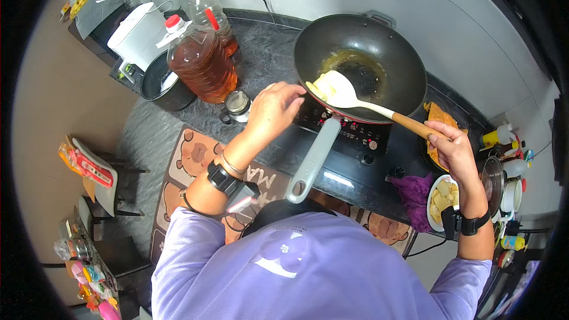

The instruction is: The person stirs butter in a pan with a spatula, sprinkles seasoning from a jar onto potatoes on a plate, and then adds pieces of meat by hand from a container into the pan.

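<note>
My right hand (451,149) grips the wooden handle of a white-headed cooking spatula (344,91). The spatula's head rests over the near rim of a dark wok (360,35), and pale yellow food slices (323,86) lie on it at the wok's left edge. Yellowish oil (378,73) with small bits pools in the wok's bottom. Just left of those slices, my left hand (278,102) hovers by the rim, thumb and fingers apart; I see nothing held in it. The wok's grey handle (315,160) points toward me over an induction cooker (355,135) with lit red indicators.
Left of the wok stand a large oil bottle (202,62), a small lidded glass jar (238,104) and a dark pot (162,82). On the right are a bowl of pale slices (444,198), a purple cloth (413,200) and an orange cloth (440,118). Several bottles (515,166) stand further right.
</note>
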The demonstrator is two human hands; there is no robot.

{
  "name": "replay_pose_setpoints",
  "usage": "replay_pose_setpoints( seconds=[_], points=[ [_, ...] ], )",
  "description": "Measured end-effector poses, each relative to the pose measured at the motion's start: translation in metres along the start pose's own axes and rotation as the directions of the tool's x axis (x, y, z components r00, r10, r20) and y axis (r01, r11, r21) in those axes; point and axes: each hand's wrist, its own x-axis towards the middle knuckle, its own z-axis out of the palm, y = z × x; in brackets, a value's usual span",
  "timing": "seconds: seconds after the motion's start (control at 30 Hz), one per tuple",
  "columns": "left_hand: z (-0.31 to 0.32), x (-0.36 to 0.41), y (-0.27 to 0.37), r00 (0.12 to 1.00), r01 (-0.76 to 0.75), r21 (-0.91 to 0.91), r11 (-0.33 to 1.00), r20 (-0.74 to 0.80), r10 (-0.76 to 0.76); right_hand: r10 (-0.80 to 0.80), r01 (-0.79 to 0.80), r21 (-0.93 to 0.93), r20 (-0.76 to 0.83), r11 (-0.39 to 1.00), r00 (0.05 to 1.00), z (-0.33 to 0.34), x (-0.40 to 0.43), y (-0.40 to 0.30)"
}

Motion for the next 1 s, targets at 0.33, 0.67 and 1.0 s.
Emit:
replay_pose_setpoints(
  seconds=[0.33,0.67,1.0],
  points=[
    [0.011,0.012,-0.002,0.992,-0.112,0.161,0.981,-0.035,0.12,0.013,-0.016,0.188,0.013,0.982,1.0,0.004,-0.012,0.011],
    [0.007,0.036,0.029,0.948,-0.274,0.121,0.954,-0.132,0.289,-0.022,0.033,0.257,-0.047,0.966,0.999,-0.001,-0.02,0.021],
    [-0.01,-0.038,0.022,0.956,0.266,-0.575,0.774,0.26,-0.135,-0.065,0.148,0.219,-0.346,0.965,0.936,-0.052,-0.092,0.018]
  ],
)
